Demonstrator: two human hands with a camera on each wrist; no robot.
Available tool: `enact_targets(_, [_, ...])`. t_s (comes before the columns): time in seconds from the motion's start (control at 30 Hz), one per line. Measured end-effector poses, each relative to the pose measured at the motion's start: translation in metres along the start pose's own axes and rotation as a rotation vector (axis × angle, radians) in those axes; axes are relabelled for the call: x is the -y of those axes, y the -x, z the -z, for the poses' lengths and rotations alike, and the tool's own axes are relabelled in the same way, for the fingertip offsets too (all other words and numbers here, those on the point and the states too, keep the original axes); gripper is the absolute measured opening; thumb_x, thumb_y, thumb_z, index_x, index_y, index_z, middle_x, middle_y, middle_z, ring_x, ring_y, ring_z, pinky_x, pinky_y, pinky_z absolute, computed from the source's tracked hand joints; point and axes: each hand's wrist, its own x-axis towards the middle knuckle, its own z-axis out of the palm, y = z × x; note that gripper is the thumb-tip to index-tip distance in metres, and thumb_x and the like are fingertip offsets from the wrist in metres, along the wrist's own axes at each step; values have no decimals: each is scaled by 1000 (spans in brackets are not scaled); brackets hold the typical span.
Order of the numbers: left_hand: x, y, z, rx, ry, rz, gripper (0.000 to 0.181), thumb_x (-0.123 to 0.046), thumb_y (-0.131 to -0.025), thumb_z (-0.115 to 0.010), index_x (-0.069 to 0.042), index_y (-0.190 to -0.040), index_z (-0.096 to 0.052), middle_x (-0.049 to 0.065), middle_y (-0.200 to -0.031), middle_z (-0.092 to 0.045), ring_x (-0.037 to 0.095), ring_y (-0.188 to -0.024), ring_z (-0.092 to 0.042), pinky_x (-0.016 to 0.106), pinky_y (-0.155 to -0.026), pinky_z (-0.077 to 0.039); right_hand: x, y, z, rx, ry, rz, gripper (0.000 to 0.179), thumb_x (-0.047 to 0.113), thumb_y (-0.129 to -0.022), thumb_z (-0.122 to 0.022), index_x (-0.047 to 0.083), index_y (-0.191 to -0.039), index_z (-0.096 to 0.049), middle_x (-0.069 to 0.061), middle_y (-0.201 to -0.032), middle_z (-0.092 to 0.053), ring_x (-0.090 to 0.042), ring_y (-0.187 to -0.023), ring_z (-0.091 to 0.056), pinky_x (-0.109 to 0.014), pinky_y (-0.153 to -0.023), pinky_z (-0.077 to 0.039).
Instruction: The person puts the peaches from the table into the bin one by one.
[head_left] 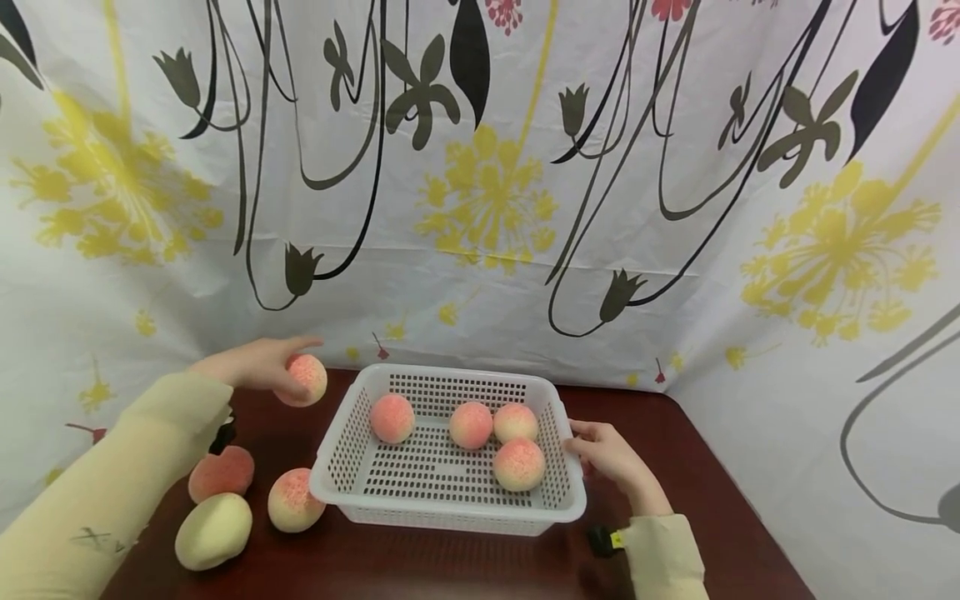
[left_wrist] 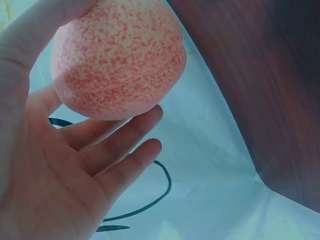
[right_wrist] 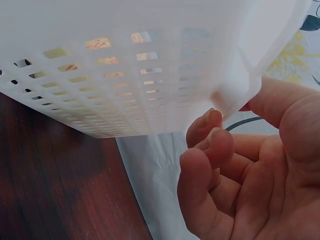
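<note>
My left hand (head_left: 258,365) grips a pink-and-cream peach (head_left: 311,379) in the air, left of the white plastic basket (head_left: 442,515). Up close in the left wrist view, thumb and fingers hold the speckled peach (left_wrist: 120,60) from the side and below. My right hand (head_left: 611,457) holds the basket's right rim, thumb at the edge and fingers curled beneath it, as the right wrist view shows. Inside the basket lie several peaches: one peach (head_left: 392,418) at the left, the others grouped at the right, including a peach (head_left: 519,465) near the front.
On the dark red-brown table (head_left: 420,562), left of the basket, lie a pinkish peach (head_left: 222,473), a pale yellow peach (head_left: 213,532) and a two-toned peach (head_left: 294,501) close against the basket's corner. A flower-patterned white curtain (head_left: 480,317) hangs behind the table and along its sides.
</note>
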Motion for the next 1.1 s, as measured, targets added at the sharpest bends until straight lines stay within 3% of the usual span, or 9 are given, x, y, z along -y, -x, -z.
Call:
enact_targets(0.2, [-6, -1, -1, 5, 39, -25, 69, -32, -74, -80, -2, -130, -55, 5, -98, -62, 19, -82, -55, 35, -72, -45, -3, 1, -3, 23, 2, 3, 51, 12, -92, -59, -3, -140, -48, -7, -68, -60, -21, -49, -43, -35, -48, -45])
enact_targets(0.37, [-13, -4, -1, -22, 0, -19, 77, -34, -75, -79, 2, -137, -50, 12, -108, -62, 21, -86, -56, 37, -73, -46, -3, 3, -6, 23, -1, -2, 52, 13, -92, -60, -3, -140, -48, -6, -65, -58, -21, -49, -43, -36, -49, -45])
enact_targets(0.57, [-29, -8, 2, 3, 16, -25, 81, -35, -78, -77, -4, -145, -43, 16, -122, -58, 22, -94, -56, 42, -80, -46, -3, 5, -6, 4, -8, -13, 52, 14, -92, -61, -2, -140, -48, -5, -62, -55, -19, -49, -42, -35, -48, -44])
enact_targets(0.83, [-54, -26, 5, 8, 21, -135, 61, -29, -77, -78, -6, -130, -59, 3, -101, -63, 18, -84, -55, 35, -75, -46, -4, 5, -1, -4, -46, -20, 52, 14, -94, -58, -2, -142, -45, -9, -77, -64, -18, -50, -45, -33, -49, -45])
enact_targets(0.97, [-71, -35, 0, 42, 17, -189, 52, -26, -76, -78, -11, -123, -63, 2, -101, -63, 17, -84, -55, 35, -73, -47, -1, 4, 0, -4, -41, -23, 53, 15, -94, -59, -2, -142, -45, -11, -80, -66, -18, -51, -48, -35, -51, -48])
enact_targets(1.1, [-89, -42, -10, 99, -19, -218, 55, -23, -74, -77, -12, -126, -62, 1, -106, -62, 16, -86, -55, 35, -73, -47, 1, 2, 1, 5, -31, -11, 53, 14, -93, -60, -2, -142, -46, -11, -80, -66, -20, -51, -49, -38, -53, -49])
